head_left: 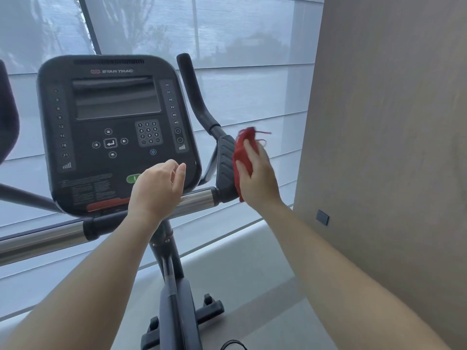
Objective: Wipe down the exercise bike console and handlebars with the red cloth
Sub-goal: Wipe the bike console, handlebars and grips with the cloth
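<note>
The crumpled red cloth point(242, 157), with loose threads trailing from its top edge, is at the right end of the exercise bike's handlebars, pressed against the outer side of a black ribbed plastic pad point(226, 165). The right hand point(260, 178) holds it there: thumb and fingers are wrapped over the bunched fabric and clamp it against the palm. The cloth is blurred.

Above the pad a black curved handlebar grip point(194, 97) rises up and to the left. Below the pad a shiny chrome crossbar point(199, 198) runs left, passing under the console.

The left hand point(156, 190) is in front of the console's lower right corner, just above the chrome crossbar, with fingers loosely curled and nothing in them. Whether the wrist touches the bar cannot be told.

The large black rounded console point(113, 132) carries a dark rectangular screen point(116, 98), a numeric keypad point(148, 133), arrow buttons, number columns down both sides, a green oval button point(132, 178) partly hidden by the left hand, and a red strip point(108, 204) along its lower edge. A dark grey support post point(174, 274) drops from under the console to the bike's base on the pale grey floor point(252, 274).

Behind the bike is a window covered by a translucent grey-white blind point(252, 84). To the right stands a beige wall point(391, 122) with a small dark socket plate point(322, 217).
</note>
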